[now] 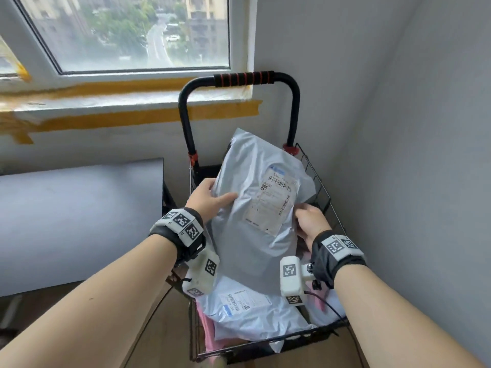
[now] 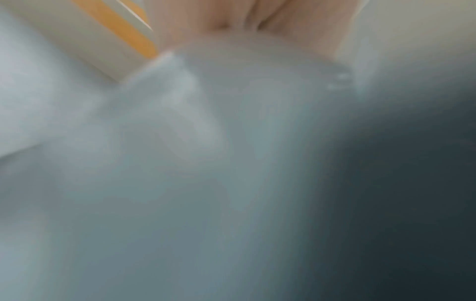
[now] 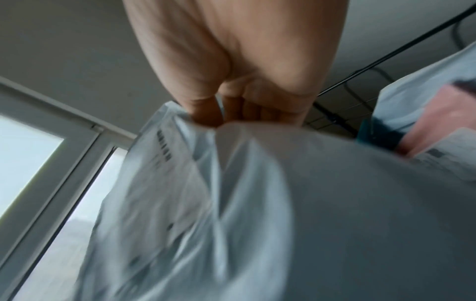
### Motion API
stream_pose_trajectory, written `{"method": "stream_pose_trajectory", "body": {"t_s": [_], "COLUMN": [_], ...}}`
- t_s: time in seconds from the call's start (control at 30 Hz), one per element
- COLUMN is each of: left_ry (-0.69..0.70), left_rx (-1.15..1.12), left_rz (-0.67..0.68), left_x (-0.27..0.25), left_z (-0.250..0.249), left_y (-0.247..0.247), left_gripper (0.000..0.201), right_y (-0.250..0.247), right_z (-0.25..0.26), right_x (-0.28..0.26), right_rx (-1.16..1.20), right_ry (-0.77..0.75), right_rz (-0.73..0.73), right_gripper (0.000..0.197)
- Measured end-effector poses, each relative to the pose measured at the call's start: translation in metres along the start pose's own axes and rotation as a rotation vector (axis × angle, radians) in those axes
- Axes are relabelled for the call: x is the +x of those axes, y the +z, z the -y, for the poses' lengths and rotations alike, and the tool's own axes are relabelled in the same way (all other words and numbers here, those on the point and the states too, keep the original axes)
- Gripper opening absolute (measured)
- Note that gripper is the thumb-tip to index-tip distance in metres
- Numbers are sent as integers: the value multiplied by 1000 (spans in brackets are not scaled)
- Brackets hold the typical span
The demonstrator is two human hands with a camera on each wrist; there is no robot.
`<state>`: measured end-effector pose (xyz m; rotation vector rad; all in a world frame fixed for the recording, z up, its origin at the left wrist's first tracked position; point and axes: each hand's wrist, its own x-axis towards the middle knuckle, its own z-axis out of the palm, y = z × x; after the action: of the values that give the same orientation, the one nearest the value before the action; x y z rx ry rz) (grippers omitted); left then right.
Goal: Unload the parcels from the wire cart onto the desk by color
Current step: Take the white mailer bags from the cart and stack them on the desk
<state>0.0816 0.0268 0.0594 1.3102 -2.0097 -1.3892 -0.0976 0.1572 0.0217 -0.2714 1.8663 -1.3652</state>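
- A grey parcel (image 1: pixel 255 208), held above the wire cart (image 1: pixel 322 187), carries a white shipping label (image 1: pixel 273 200) with barcodes; its print is too blurred to read.
- The left hand (image 1: pixel 210 199) grips its left edge; the right hand (image 1: pixel 309 221) pinches its right edge.
- Below the grip lie another grey parcel (image 1: pixel 255 317) and a partly hidden pink parcel (image 1: pixel 206 330).
- The left wrist view is blurred.

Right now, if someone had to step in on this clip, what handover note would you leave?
Left hand: holds the left edge of the large grey parcel, thumb on its front.
Right hand: pinches that parcel's right edge.
The parcel is lifted above the wire cart, label facing up.
Still in the cart: another grey parcel, plus pink ones.
The visible part of the desk holds no parcels.
Left: set this one down, then unload the rest by colour.
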Motion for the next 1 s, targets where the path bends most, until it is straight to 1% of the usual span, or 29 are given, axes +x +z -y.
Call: {"method": "stream_pose_trajectory", "body": {"t_s": [0.03, 0.1, 0.13, 0.17, 0.23, 0.27, 0.33, 0.37, 0.43, 0.47, 0.5, 0.53, 0.57, 0.63, 0.67, 0.7, 0.73, 0.77, 0.8, 0.9, 1.0], "left_ry": [-11, -18, -28, -59, -97, -113, -150, -154, -152, -156, -160, -176, -208, -293, -328, -356, -389, -423, -439, -398, -398], "left_rx": [63, 228, 293, 318, 284, 260, 181, 143, 94, 56, -7, -69, -106, -101, -95, -107, -143, -196, -219, -137, 25], "left_rz": [-50, -158, -200, -226, -267, -291, -350, -385, -457, -479, -489, -477, -467, -420, -367, -315, -276, -252, -249, -348, -456], "left_x": [-4, -11, -16, -23, -37, -44, -58, -64, -78, -86, -93, -101, -109, -124, -133, -142, -151, -161, -170, -196, -229], "left_z": [6, 20, 26, 32, 45, 51, 62, 67, 72, 76, 79, 82, 86, 102, 110, 120, 130, 139, 148, 179, 211], "left_y": [-8, -25, -34, -43, -59, -66, -79, -87, -103, -112, -122, -131, -141, -167, -181, -193, -204, -216, -230, -279, -333], "left_gripper": [26, 16, 13, 8, 6, 7, 11, 13, 13, 15, 15, 15, 19, 37, 41, 38, 31, 21, 15, 26, 23], "right_y": [6, 18, 24, 31, 47, 56, 77, 88, 110, 120, 129, 139, 150, 175, 188, 203, 218, 234, 251, 302, 346], "right_z": [0, -1, -3, -6, -14, -17, -5, 1, 9, 10, 9, 9, 10, 12, 14, 14, 14, 12, 8, -10, -16], "right_x": [0, 0, 1, 4, 14, 19, -9, -26, -54, -63, -68, -73, -75, -81, -85, -91, -96, -102, -107, -115, -166], "right_rx": [-40, -61, -58, -52, -9, 40, 134, 132, 39, 13, 1, 10, 14, 19, 36, 56, 62, 58, 49, 7, -9], "right_ry": [-36, -94, -104, -104, -104, -87, -38, -44, -106, -137, -160, -179, -210, -274, -294, -306, -317, -333, -354, -393, -370], "right_rz": [-3, -16, -22, -13, 45, 102, 233, 291, 392, 434, 444, 427, 383, 301, 283, 271, 267, 262, 258, 258, 260], "right_gripper": [21, 11, 14, 19, 20, 27, 64, 73, 82, 90, 95, 96, 95, 91, 89, 87, 86, 87, 87, 87, 87]}}
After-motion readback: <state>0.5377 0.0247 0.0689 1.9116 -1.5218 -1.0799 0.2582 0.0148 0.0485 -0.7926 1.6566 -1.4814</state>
